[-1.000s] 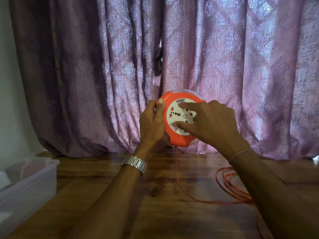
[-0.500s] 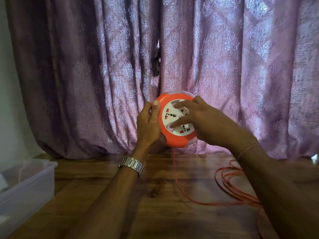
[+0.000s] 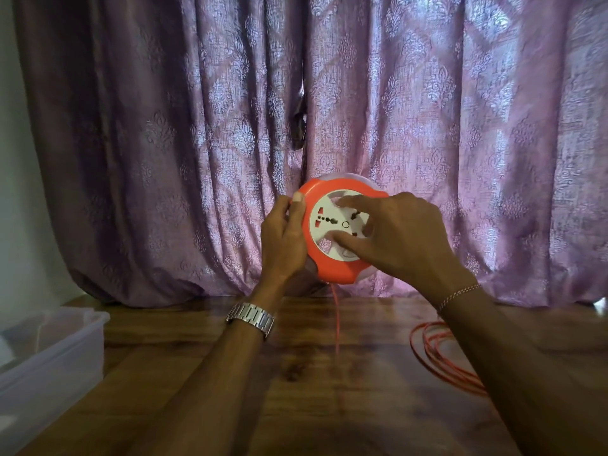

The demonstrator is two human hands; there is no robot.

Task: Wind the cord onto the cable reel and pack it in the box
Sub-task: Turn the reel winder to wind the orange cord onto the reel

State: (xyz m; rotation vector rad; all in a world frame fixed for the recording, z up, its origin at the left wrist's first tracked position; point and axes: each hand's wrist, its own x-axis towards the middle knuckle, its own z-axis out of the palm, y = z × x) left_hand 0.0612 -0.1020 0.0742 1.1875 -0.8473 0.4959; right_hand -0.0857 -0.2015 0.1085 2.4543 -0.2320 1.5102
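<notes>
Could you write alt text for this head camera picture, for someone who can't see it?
A person holds a round orange cable reel upright above a wooden table: left hand gripping its rim, right hand fingers on its white socket face. A thin orange cord hangs from the reel to loose coils at right; a clear plastic box sits at left.

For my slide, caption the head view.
Left hand grips orange cable reel; right hand turns its white face.
</notes>
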